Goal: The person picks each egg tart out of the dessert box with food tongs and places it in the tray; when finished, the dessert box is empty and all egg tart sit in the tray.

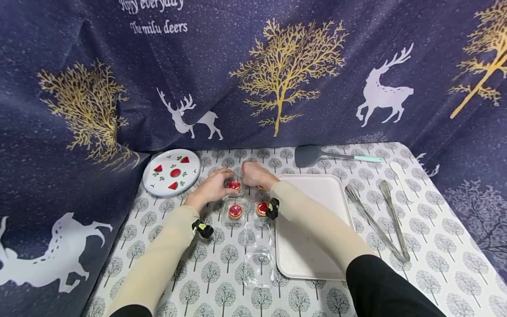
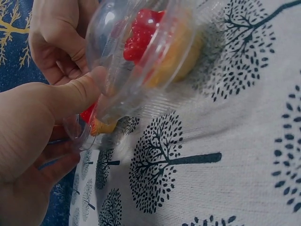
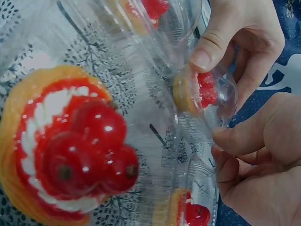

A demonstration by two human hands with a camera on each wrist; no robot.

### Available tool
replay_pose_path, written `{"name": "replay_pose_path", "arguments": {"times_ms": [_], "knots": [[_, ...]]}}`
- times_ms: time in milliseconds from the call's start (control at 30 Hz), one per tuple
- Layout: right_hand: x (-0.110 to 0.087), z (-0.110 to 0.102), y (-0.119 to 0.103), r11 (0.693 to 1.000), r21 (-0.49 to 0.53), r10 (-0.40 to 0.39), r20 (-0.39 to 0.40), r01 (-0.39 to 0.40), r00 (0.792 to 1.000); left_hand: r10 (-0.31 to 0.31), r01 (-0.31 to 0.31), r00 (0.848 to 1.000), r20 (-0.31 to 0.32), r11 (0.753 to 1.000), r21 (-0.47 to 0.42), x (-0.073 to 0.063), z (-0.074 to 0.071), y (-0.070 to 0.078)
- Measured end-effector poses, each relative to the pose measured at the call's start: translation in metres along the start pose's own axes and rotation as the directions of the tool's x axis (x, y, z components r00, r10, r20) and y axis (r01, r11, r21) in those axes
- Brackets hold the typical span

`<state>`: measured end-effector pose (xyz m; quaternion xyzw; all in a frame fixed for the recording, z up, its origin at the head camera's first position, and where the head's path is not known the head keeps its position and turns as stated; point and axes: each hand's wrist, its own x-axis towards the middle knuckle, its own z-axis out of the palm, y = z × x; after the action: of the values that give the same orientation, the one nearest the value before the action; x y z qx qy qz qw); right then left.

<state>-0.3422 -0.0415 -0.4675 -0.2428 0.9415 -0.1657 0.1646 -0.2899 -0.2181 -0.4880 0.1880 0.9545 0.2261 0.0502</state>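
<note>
Small fruit tarts (image 1: 235, 211) with red berry tops sit in a clear plastic container (image 1: 259, 235) with domed covers. My left hand (image 1: 214, 188) grips the domed cover (image 3: 221, 87) over the far-left tart (image 1: 234, 185), thumb on one side and fingers round the other. Beside it, my right hand (image 1: 256, 173) pinches the container's far rim between thumb and curled forefinger, as the right wrist view shows. A large tart (image 3: 70, 146) with white cream and red berries fills the left of that view, uncovered. The far-right tart (image 1: 261, 187) is partly hidden by my right hand.
A pale tray (image 1: 313, 246) lies under my right forearm. A round plate (image 1: 164, 185) with watermelon patterns stands at the back left. A grey spatula (image 1: 309, 156), a white spoon (image 1: 400, 176), a whisk (image 1: 362, 200) and metal tongs (image 1: 394, 215) lie to the right.
</note>
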Motion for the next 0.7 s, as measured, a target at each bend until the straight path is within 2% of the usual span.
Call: {"name": "replay_pose_path", "arguments": {"times_ms": [267,533,700], "knots": [[0.005,-0.001,-0.001,1.0,-0.017,-0.011,0.075,0.012,0.997,0.003,-0.003,1.0,-0.015,1.0,0.013,-0.002,0.001,0.001],[0.009,-0.001,-0.002,0.999,-0.01,0.036,0.075,-0.036,0.997,-0.021,0.021,1.0,0.008,0.999,-0.03,-0.001,0.005,0.001],[0.012,-0.004,-0.003,0.998,-0.057,-0.005,0.073,0.009,0.997,-0.006,0.006,1.0,0.007,1.0,-0.016,-0.002,0.005,-0.001]]}}
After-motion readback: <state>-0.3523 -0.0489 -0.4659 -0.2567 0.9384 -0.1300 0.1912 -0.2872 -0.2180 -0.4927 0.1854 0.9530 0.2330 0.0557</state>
